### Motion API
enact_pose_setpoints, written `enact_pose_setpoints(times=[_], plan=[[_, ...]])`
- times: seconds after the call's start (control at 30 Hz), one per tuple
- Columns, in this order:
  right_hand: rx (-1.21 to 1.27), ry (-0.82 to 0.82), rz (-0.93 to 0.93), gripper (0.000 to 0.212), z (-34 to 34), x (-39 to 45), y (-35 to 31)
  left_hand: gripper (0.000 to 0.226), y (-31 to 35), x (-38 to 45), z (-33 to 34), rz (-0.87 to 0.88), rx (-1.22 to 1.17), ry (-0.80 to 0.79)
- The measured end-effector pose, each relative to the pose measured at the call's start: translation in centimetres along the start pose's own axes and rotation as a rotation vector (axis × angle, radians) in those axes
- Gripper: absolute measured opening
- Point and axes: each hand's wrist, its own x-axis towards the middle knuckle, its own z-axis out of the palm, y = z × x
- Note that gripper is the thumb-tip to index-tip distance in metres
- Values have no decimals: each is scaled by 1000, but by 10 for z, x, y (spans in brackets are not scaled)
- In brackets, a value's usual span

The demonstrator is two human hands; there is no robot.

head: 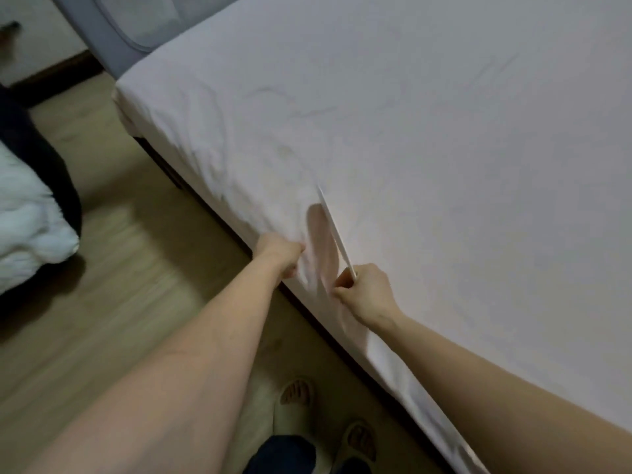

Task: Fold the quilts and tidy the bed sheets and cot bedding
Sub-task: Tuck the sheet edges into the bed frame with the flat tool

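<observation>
A pale pink bed sheet [410, 138] covers the mattress, smooth on the right and wrinkled near the left corner. At the bed's near edge my left hand [282, 253] grips a bunch of the sheet, its fingers buried in the fabric. Close beside it, my right hand [364, 289] pinches a fold of the sheet and holds it up off the mattress as a thin taut ridge [333, 230] that casts a shadow to its left.
A wooden floor [113, 302] runs along the bed. A white fluffy quilt [27, 217] lies on a dark seat at the far left. A grey cot [136, 25] stands by the bed's far corner. My slippered feet [328, 425] are beside the bed frame.
</observation>
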Motion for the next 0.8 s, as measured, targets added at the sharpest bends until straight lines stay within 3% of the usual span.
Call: enact_pose_setpoints(times=[0.07, 0.27, 0.4, 0.5, 0.6, 0.7, 0.8], plan=[[32, 45, -77, 13, 0, 19, -39, 43, 23, 16, -31, 7, -62, 96], [-23, 186, -292, 30, 32, 103, -182, 40, 79, 102, -136, 60, -236, 279], [-188, 201, -398, 6, 88, 168, -256, 37, 105, 165, -190, 50, -372, 310], [-365, 136, -341, 24, 129, 197, -276, 34, 109, 203, -211, -4, -387, 259], [-559, 236, -367, 26, 152, 213, -277, 19, 107, 232, -217, -41, -329, 239], [-567, 207, -341, 20, 158, 222, -287, 8, 106, 247, -217, -44, -224, 309], [-535, 93, -209, 22, 165, 224, -298, 14, 104, 253, -219, -22, -156, 382]])
